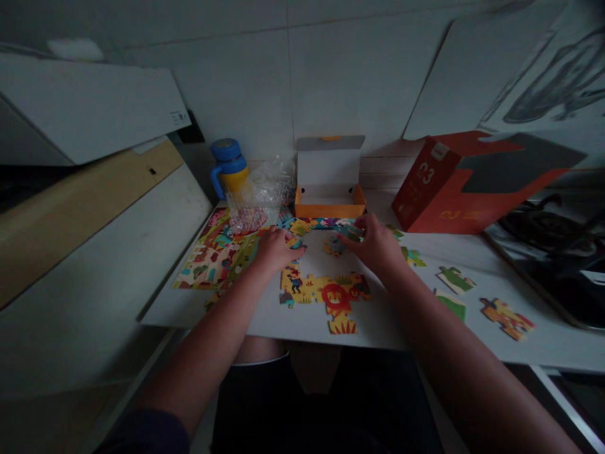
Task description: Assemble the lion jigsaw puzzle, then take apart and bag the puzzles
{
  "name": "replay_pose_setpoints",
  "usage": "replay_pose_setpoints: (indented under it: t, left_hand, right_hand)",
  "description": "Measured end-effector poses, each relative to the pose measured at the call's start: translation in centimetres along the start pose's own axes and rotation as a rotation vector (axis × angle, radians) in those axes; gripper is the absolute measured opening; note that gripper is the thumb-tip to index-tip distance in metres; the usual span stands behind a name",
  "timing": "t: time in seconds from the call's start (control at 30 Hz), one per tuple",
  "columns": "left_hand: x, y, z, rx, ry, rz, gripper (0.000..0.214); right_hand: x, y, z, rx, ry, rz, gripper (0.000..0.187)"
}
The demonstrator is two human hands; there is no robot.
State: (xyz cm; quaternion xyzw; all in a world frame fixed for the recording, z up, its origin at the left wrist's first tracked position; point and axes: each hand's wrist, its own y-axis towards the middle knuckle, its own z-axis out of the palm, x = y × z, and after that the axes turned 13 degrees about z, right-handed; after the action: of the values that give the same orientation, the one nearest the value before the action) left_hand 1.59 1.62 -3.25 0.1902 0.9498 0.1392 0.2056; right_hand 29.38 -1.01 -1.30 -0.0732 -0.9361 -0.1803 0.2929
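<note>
My left hand [275, 248] rests on the left side of a partly joined jigsaw puzzle, thumb apart from the fingers, touching a blue-and-yellow piece [296, 242]. Across from it, my right hand [375, 244] has its thumb and forefinger around a greenish puzzle piece [354, 234]; its outline is dim. A blurred puzzle piece [333, 245] shows just left of the right thumb. Nearer me, joined yellow pieces carry a red lion [335, 296] and a small figure [295, 281]. Left of the left hand lies a colourful picture sheet [208, 260], partly covered by my forearm.
An open orange box [329, 210] stands at the back, beside crumpled clear plastic [269, 186] and a blue-and-yellow bottle [230, 167]. At right are a red box [439, 189], loose pieces such as an orange one [508, 317], and a black stove [558, 265].
</note>
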Motion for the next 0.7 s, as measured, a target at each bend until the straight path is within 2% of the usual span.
replay_pose_setpoints:
  t: [0.13,0.37,0.47,0.53,0.63,0.7]
  left_hand:
    - [0.0,-0.1,-0.1,-0.006,-0.069,0.009,0.038]
    - [0.2,-0.2,-0.2,-0.028,-0.193,0.002,0.05]
    - [0.1,-0.3,-0.3,-0.079,-0.251,0.065,0.049]
    - [-0.1,-0.4,-0.5,-0.102,-0.331,0.1,0.041]
    - [-0.2,-0.6,-1.2,-0.127,-0.471,0.085,0.026]
    - [0.1,-0.5,-2.0,-0.19,-0.516,0.053,0.02]
  right_hand:
    - [-1.1,0.7,-0.3,-0.086,0.053,0.09,0.054]
    - [-1.6,1.3,0.4,-0.076,0.037,0.131,0.058]
    - [-1.3,1.1,0.5,-0.046,0.031,0.097,0.053]
    - [-0.9,0.8,0.5,-0.003,0.028,0.046,0.049]
    - [-0.2,0.0,0.6,0.083,-0.022,-0.029,0.043]
    - [0.2,-0.5,0.9,0.139,-0.084,-0.081,0.042]
